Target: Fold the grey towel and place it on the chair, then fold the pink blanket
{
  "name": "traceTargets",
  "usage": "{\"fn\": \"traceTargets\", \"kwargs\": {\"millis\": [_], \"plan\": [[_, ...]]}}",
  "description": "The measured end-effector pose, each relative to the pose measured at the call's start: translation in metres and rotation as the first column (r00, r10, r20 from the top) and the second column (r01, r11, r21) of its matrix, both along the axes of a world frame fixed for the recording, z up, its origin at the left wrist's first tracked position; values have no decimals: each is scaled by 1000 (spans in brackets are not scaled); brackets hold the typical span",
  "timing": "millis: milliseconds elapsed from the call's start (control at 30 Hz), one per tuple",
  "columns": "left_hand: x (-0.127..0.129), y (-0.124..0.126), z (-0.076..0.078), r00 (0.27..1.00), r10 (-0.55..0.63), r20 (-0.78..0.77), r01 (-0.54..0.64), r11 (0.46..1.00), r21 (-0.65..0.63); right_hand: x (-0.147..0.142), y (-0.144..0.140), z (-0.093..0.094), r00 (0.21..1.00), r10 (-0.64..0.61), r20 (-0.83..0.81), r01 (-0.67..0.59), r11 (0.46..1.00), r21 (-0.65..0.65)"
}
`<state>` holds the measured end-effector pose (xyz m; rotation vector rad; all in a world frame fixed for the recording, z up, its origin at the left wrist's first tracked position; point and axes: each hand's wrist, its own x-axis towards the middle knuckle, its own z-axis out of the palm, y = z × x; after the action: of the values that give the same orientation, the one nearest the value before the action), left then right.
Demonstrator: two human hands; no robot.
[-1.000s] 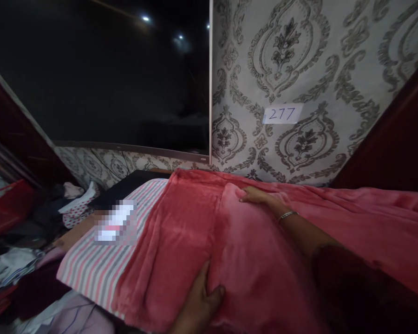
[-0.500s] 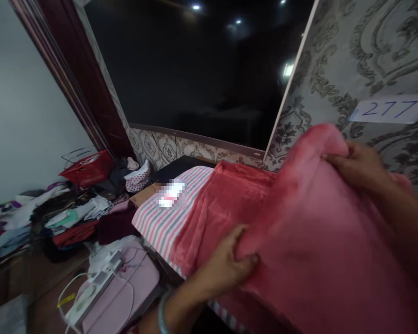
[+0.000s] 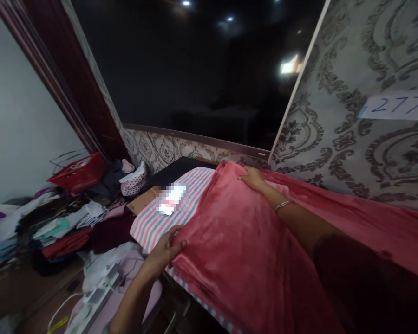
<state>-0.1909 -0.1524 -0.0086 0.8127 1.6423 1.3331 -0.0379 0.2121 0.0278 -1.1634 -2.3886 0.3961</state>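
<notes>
A plush red-pink blanket (image 3: pixel 230 232) lies folded over a pink, grey and white striped cloth (image 3: pixel 191 181). My left hand (image 3: pixel 165 250) is closed on the blanket's near left corner, its thumb on top. At the far left corner, my right hand (image 3: pixel 254 178) grips the blanket's edge, its fingertips partly hidden by the fabric. The layer between both hands rests along the lower fold. More of the blanket spreads away to the right, under my right forearm. A bright phone-like rectangle (image 3: pixel 172 199), blurred out, lies on the striped cloth left of the blanket.
A large dark screen (image 3: pixel 195 79) hangs on the patterned wall behind. Piled clothes (image 3: pixel 66 227) and a red bag (image 3: pixel 78 174) are at the left. On a pink stool (image 3: pixel 125 297) lies a white power strip (image 3: pixel 97 292) with cords. A paper marked 277 (image 3: pixel 395 105) is on the wall.
My right hand has brought the raised blanket layer left and down onto the fold. My left hand has moved left to the blanket's near corner.
</notes>
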Motion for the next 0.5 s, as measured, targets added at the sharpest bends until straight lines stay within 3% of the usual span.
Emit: {"fn": "traceTargets", "kwargs": {"millis": [233,333,400,500], "plan": [[-7,6,-14,991,68,-119,-74,996,-43,12,14,-18,990,78,114,-72,996,-56],[-14,4,-11,969,60,-238,-77,995,-64,32,20,-24,988,91,125,-83,994,-70],[-20,6,-2,885,60,-461,-94,994,-51,47,24,-22,990,74,117,-68,996,-56],[-16,22,15,648,69,-758,-33,997,63,72,28,-17,995,21,96,-18,999,-28]]}}
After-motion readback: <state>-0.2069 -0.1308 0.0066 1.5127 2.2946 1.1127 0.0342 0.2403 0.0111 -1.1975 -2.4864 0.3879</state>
